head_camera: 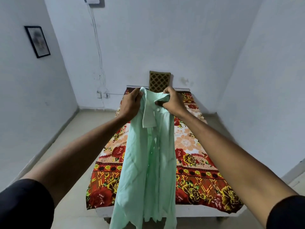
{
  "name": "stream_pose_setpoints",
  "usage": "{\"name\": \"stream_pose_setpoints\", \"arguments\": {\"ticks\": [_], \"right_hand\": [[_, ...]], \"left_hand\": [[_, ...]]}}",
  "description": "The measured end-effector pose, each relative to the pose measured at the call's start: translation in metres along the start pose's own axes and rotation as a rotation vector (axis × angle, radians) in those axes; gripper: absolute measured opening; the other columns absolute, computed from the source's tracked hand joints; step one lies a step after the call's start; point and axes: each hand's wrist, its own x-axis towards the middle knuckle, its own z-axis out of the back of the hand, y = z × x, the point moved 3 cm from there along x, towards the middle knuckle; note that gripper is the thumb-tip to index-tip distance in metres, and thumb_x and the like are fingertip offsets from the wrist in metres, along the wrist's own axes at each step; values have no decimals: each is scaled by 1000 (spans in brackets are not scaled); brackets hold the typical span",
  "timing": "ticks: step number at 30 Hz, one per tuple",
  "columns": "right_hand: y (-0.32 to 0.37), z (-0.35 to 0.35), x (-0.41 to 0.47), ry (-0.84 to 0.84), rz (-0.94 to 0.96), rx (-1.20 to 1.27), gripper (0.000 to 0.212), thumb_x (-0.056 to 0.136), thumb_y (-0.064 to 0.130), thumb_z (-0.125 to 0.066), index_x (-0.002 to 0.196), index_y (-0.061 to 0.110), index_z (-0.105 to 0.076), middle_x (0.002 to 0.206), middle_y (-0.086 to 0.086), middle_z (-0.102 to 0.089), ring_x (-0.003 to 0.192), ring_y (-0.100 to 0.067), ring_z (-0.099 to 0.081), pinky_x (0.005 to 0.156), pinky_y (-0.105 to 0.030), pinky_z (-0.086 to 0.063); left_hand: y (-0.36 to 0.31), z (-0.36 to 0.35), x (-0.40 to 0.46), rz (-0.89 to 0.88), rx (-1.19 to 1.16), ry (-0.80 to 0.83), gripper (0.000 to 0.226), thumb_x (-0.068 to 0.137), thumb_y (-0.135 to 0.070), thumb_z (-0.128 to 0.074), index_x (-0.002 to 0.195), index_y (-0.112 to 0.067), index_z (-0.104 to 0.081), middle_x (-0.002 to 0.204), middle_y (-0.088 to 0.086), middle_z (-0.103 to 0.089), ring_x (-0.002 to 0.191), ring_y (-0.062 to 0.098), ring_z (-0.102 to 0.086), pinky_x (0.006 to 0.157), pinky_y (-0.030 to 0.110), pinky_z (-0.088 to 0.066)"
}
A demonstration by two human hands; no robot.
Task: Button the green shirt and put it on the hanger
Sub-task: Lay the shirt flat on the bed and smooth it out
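The pale green shirt (pixel 145 162) hangs full length in the air above the bed, held up by its collar. My left hand (pixel 130 104) grips the collar's left side. My right hand (pixel 173 101) pinches the collar's right side, just above the top white button (pixel 158 110). The front placket hangs open below, with another button visible lower down. No hanger is in view.
A bed with a red and orange floral sheet (pixel 198 162) stands below the shirt, with a patterned cushion (pixel 159 80) at its head against the back wall. Bare floor runs along both sides. A framed picture (pixel 37 41) and loose wires (pixel 99 63) hang on the walls.
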Motion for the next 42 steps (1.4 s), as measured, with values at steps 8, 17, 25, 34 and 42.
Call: {"name": "stream_pose_setpoints", "arguments": {"ticks": [8, 17, 25, 34, 42], "right_hand": [[-129, -80, 136, 52, -46, 3, 55, 71, 31, -94, 106, 11, -56, 100, 0, -61, 86, -13, -56, 52, -6, -39], [-260, -186, 336, 131, -59, 16, 54, 71, 26, -94, 108, 9, -58, 101, 0, -62, 89, -14, -57, 60, -15, -44], [-412, -320, 401, 193, -184, 6, 52, 74, 18, -91, 101, 17, -47, 99, -1, -59, 87, -15, -53, 50, -7, -33], [-610, -467, 378, 236, -363, -91, 64, 73, 24, -92, 120, 5, -53, 102, -6, -61, 89, -21, -58, 68, -28, -40], [-704, -542, 375, 245, -550, -2, 62, 81, 20, -87, 129, 9, -49, 113, -5, -57, 100, -24, -58, 74, -32, -42]], "left_hand": [[118, -108, 98, 95, 3, 32, 26, 105, -28, -51, 81, -20, -47, 62, -12, -47, 58, 7, -41, 55, 33, -35], [267, -229, 257, 219, 50, -4, 27, 106, -24, -50, 81, -16, -45, 62, -13, -44, 53, -1, -36, 48, 14, -31], [447, -357, 294, 336, 124, 112, 26, 106, -24, -47, 87, -8, -56, 80, 9, -60, 74, 21, -53, 61, 33, -27], [637, -507, 236, 407, 82, 218, 27, 106, -25, -47, 97, -4, -61, 89, 19, -69, 75, 27, -58, 62, 33, -29], [729, -574, 226, 638, 13, 188, 27, 104, -20, -53, 91, 3, -60, 81, 14, -59, 77, 27, -51, 63, 36, -28]]}}
